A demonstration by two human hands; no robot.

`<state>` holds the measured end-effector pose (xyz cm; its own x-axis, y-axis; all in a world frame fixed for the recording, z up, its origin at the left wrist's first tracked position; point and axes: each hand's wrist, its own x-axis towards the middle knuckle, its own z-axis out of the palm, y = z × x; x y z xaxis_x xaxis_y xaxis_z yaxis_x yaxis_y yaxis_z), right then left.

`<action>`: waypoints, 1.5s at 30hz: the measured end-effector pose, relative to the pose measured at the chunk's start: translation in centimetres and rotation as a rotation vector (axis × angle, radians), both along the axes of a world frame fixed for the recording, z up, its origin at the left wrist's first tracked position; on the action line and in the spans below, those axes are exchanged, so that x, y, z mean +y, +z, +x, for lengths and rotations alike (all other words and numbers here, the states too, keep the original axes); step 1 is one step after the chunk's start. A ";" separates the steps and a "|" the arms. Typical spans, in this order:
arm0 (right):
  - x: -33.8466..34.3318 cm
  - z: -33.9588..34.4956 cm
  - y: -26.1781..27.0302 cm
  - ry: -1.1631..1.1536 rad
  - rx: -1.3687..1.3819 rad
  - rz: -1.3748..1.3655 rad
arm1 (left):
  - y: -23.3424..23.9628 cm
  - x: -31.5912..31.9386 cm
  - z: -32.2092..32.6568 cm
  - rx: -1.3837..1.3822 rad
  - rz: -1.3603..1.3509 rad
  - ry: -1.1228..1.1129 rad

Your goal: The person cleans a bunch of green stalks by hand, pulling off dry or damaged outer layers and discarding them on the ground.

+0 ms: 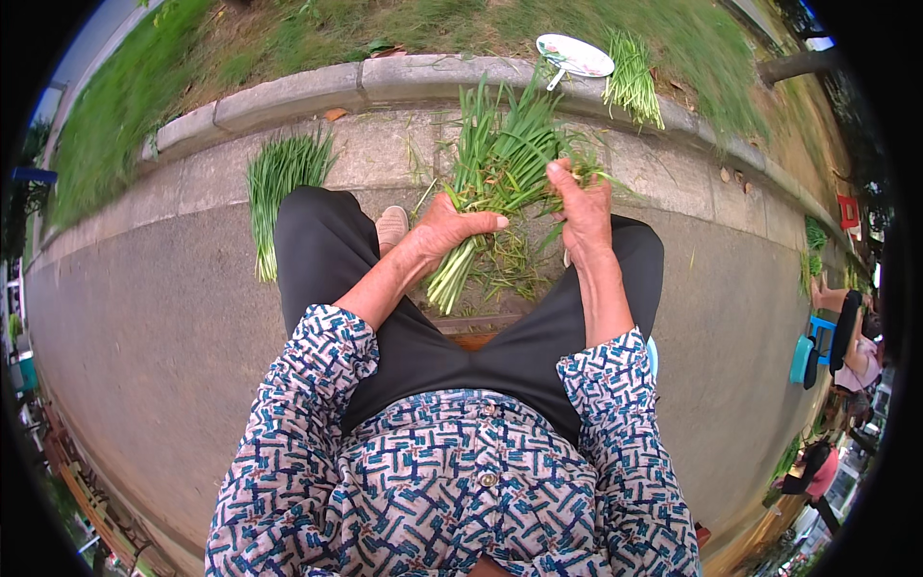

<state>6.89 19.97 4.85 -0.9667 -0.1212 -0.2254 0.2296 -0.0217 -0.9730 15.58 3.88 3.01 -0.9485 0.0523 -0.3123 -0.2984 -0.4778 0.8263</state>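
Note:
My left hand (448, 228) grips a bunch of garlic chives (508, 144), its pale stem ends pointing back toward me and its green leaves fanning out ahead. Pinched in my right hand (583, 205) is a small tangle of yellowed leaf scraps (590, 172), held just right of the bunch. More trimmings (515, 270) are strewn on the ground between my knees. Left of my left knee lies a neat pile of chives (288, 180), pale ends toward me. Another loose bundle of chives (634, 79) rests over the kerb at the front right.
A stone kerb (303, 92) crosses ahead, with grass behind it. On it lies a white hand fan (575, 56) with a printed pattern. Far right, several people sit along the pavement, near a blue stool (822, 339), a teal basin (800, 359) and a red stool (848, 211).

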 end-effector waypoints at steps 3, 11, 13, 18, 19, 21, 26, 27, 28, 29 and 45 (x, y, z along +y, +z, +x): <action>0.4 -0.5 -0.4 -0.199 -0.058 -0.133 | -0.1 0.1 -0.1 -0.023 0.073 0.016; 4.8 -3.3 -0.5 -0.140 -0.086 -0.629 | 0.7 -0.3 0.1 -0.076 0.067 -0.010; 3.5 -2.2 0.6 -0.124 -0.131 -0.496 | 0.4 -0.2 0.0 -0.068 0.039 0.003; -0.9 0.9 1.0 0.172 0.105 0.053 | -1.1 0.0 -0.4 0.073 -0.152 0.032; -1.3 1.2 0.3 0.207 0.200 0.133 | -1.1 0.0 -0.4 0.081 -0.152 0.020; -1.6 1.3 -0.1 0.237 0.326 0.248 | -1.1 0.0 -0.4 0.077 -0.156 0.003; -1.1 0.8 0.5 0.023 0.160 0.125 | -0.3 0.1 -0.2 0.018 -0.083 0.036; -0.9 0.5 0.9 -0.039 0.080 0.057 | -0.3 0.0 -0.1 -0.005 -0.064 0.031; -0.6 0.1 1.8 -0.187 -0.004 -0.047 | -0.3 -0.2 -0.1 -0.029 -0.042 0.027; 0.0 -0.6 2.5 -0.336 -0.088 -0.150 | -0.3 -0.3 0.0 -0.053 -0.020 0.024; -2.5 3.1 1.4 0.282 0.534 0.410 | 0.3 -0.1 -0.2 0.041 -0.106 0.019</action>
